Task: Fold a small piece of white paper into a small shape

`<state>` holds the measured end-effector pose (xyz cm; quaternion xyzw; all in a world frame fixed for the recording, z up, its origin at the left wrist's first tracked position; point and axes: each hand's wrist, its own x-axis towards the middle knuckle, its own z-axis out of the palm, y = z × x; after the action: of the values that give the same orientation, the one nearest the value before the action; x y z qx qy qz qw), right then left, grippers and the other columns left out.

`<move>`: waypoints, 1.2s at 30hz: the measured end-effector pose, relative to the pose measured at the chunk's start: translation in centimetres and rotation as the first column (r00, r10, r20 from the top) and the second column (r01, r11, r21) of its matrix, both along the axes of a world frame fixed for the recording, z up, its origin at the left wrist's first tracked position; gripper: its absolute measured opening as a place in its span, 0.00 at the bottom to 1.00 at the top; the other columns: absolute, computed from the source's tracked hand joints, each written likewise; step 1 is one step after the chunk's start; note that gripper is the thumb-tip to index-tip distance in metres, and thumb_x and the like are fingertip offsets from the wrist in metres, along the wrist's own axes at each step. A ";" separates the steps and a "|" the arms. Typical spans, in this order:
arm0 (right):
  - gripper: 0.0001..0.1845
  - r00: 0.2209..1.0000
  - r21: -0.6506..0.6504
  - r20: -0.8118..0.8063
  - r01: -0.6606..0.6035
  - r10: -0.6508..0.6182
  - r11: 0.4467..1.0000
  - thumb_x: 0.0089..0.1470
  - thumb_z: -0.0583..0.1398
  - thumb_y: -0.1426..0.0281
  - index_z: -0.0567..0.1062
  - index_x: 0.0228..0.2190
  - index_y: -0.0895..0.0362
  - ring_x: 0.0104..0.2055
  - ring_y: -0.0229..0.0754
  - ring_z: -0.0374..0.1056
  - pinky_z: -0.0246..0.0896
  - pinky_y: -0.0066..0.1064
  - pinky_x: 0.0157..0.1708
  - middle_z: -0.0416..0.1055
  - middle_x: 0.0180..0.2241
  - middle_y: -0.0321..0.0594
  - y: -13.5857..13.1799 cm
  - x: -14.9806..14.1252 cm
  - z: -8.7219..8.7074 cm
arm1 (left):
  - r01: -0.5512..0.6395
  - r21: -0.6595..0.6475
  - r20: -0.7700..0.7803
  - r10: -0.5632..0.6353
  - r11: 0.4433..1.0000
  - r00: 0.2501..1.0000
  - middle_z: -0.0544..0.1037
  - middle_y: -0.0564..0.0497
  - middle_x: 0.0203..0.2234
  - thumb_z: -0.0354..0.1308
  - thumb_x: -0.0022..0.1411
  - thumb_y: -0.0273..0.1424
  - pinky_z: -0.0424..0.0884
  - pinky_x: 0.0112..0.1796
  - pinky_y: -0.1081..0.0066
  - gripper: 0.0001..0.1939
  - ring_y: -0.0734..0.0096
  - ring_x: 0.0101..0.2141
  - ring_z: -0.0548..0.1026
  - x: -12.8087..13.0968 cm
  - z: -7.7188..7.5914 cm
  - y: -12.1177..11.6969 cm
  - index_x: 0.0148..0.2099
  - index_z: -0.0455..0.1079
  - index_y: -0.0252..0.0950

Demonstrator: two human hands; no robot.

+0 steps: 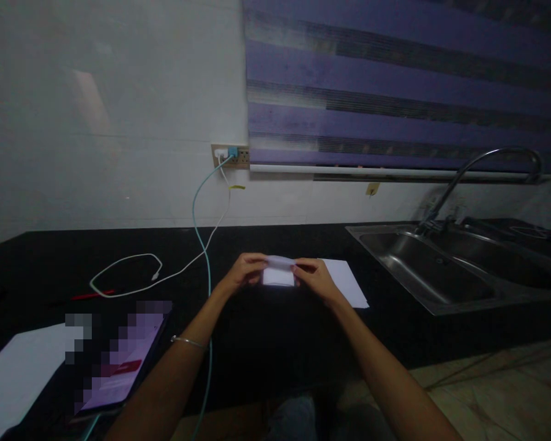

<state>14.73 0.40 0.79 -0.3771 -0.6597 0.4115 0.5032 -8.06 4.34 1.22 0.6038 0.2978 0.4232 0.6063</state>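
Note:
A small folded piece of white paper [278,272] is held over the black countertop [266,331], pinched from both sides. My left hand [244,272] grips its left edge with fingers closed. My right hand [314,277] grips its right edge, fingers closed too. A flat white sheet [346,283] lies on the counter just right of my right hand.
A steel sink [422,269] with a curved tap [482,171] is at the right. A tablet [119,355] and a white sheet [18,380] lie front left. White [133,275] and teal cables [206,245] run from a wall socket [229,155]. A red pen [92,295] lies left.

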 end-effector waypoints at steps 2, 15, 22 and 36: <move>0.17 1.000 -0.013 -0.026 0.010 -0.010 1.000 0.49 0.64 0.61 0.79 0.38 0.60 0.22 0.36 0.64 0.60 0.28 0.24 0.74 0.26 0.40 0.0 0.0 0.0 | 0.004 0.002 -0.001 -0.004 1.000 1.000 0.73 0.52 0.17 0.65 0.49 0.33 0.51 0.14 0.80 0.16 0.83 0.13 0.61 0.0 0.1 0.0 0.40 0.78 0.29; 0.11 1.000 0.128 0.012 -0.006 0.005 0.992 0.53 0.59 0.72 0.81 0.36 0.56 0.33 0.39 0.67 0.58 0.29 0.31 0.74 0.33 0.41 -0.3 0.2 0.6 | 0.209 -0.036 0.034 -0.208 0.977 0.978 0.77 0.49 0.23 0.55 0.58 0.39 0.50 0.15 0.79 0.25 0.76 0.16 0.71 -0.1 0.1 0.2 0.55 0.68 0.31; 0.11 0.999 0.128 0.039 0.010 -0.015 0.992 0.53 0.58 0.71 0.81 0.34 0.57 0.35 0.41 0.68 0.60 0.30 0.32 0.74 0.35 0.43 -0.2 0.1 0.7 | 0.305 0.034 -0.308 -0.280 0.952 0.909 0.77 0.47 0.21 0.52 0.64 0.45 0.54 0.15 0.80 0.22 0.80 0.15 0.69 0.9 0.3 -0.8 0.39 0.71 0.27; 0.23 0.976 -0.147 0.160 -0.128 0.151 0.981 0.55 0.58 0.53 0.73 0.23 0.61 0.21 0.33 0.62 0.56 0.25 0.22 0.68 0.20 0.37 -0.6 -0.3 0.1 | 0.288 0.029 -0.244 -0.273 0.957 0.931 0.74 0.50 0.18 0.49 0.63 0.49 0.53 0.15 0.81 0.26 0.82 0.14 0.66 0.7 0.3 -1.0 0.35 0.69 0.28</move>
<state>14.43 -0.18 0.85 -0.3970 -0.6954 0.4563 0.3880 -7.33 3.33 1.53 0.7056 0.2649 0.2665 0.6008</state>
